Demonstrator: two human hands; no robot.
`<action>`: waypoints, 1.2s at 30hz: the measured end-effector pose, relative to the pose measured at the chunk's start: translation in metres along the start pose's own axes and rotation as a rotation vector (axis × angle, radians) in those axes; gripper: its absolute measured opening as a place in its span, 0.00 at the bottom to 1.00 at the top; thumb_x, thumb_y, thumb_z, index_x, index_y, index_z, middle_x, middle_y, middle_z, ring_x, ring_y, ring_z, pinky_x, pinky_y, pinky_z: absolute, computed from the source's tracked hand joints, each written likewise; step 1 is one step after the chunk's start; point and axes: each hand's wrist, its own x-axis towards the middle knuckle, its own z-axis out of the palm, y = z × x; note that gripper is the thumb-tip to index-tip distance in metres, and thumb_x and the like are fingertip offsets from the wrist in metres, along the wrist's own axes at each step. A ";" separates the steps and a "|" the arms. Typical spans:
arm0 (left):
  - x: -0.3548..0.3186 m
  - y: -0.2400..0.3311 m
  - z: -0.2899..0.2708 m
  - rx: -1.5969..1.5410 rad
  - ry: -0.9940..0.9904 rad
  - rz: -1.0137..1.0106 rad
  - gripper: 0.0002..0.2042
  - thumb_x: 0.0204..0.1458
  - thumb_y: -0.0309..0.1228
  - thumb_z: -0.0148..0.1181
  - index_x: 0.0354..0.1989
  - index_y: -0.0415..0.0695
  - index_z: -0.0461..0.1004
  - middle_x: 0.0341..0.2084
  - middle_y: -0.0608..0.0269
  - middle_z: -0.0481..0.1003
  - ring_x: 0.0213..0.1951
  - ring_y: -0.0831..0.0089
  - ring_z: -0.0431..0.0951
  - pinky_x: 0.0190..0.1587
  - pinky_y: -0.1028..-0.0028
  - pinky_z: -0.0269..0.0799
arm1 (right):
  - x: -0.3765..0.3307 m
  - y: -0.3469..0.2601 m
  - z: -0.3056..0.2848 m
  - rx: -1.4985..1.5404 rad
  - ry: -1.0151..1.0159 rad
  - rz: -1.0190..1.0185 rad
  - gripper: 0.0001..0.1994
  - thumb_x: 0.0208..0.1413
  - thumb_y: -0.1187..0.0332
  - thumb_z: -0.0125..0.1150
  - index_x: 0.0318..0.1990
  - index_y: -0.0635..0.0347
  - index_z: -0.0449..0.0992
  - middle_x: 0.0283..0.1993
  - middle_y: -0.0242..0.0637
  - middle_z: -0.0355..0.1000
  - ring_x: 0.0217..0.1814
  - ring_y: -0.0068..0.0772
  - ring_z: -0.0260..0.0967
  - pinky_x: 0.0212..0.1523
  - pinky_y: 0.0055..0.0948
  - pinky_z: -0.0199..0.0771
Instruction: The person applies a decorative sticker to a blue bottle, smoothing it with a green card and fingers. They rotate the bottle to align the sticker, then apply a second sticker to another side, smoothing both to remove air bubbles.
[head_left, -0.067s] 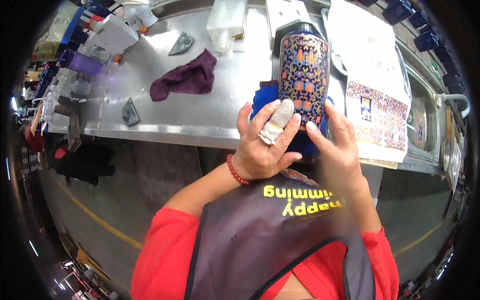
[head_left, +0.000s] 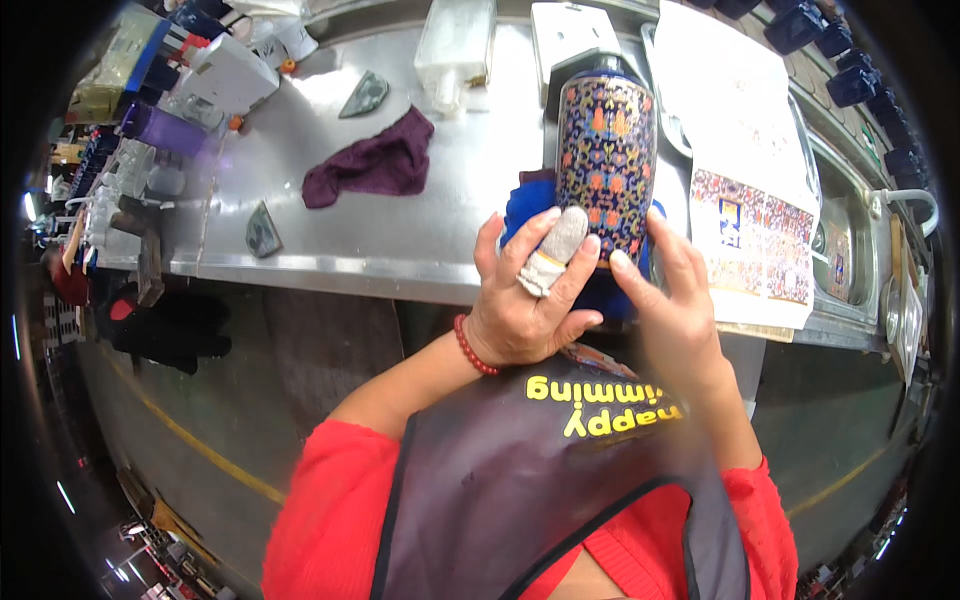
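A dark blue bottle [head_left: 606,150] with a dense orange, red and gold pattern lies with its neck away from me. Royal blue cloth [head_left: 530,205] shows beneath and beside it. My left hand [head_left: 528,300] is at its near left side, fingers spread, with a grey fabric cover [head_left: 562,238] banded onto one finger. That covered finger lies against the bottle's lower edge. On the near right, my right hand [head_left: 685,295] grips the bottle's base end, its thumb on the near edge and its fingers along the side. The undersides of both hands are hidden.
Left on the metal worktop [head_left: 370,235] lie a crumpled purple cloth [head_left: 375,165] and two greenish flat pieces, one the nearer piece [head_left: 262,232]. A clear bottle [head_left: 455,50] lies behind. Right are patterned printed sheets [head_left: 755,235] and a sink [head_left: 845,235]; far left, a purple container [head_left: 160,128].
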 end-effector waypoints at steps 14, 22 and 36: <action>0.030 0.000 0.005 -0.090 -0.055 -0.214 0.55 0.43 0.50 0.77 0.74 0.37 0.49 0.67 0.47 0.63 0.68 0.44 0.58 0.71 0.38 0.28 | 0.121 0.035 -0.049 0.139 -0.170 -0.307 0.08 0.50 0.73 0.69 0.35 0.58 0.74 0.31 0.39 0.70 0.35 0.46 0.73 0.37 0.42 0.74; 0.030 -0.009 0.009 -0.101 -0.047 -0.259 0.60 0.39 0.60 0.75 0.75 0.38 0.50 0.68 0.50 0.62 0.67 0.46 0.59 0.68 0.32 0.36 | 0.171 0.019 -0.056 0.019 -0.258 -0.320 0.07 0.49 0.75 0.70 0.35 0.52 0.80 0.31 0.34 0.69 0.35 0.35 0.71 0.35 0.29 0.71; 0.088 -0.066 0.016 -0.284 -0.189 -0.145 0.57 0.54 0.76 0.42 0.76 0.33 0.50 0.68 0.37 0.61 0.71 0.39 0.53 0.70 0.34 0.29 | 0.093 0.075 -0.019 0.892 0.119 0.561 0.10 0.63 0.66 0.67 0.44 0.64 0.78 0.34 0.30 0.78 0.34 0.16 0.72 0.35 0.20 0.74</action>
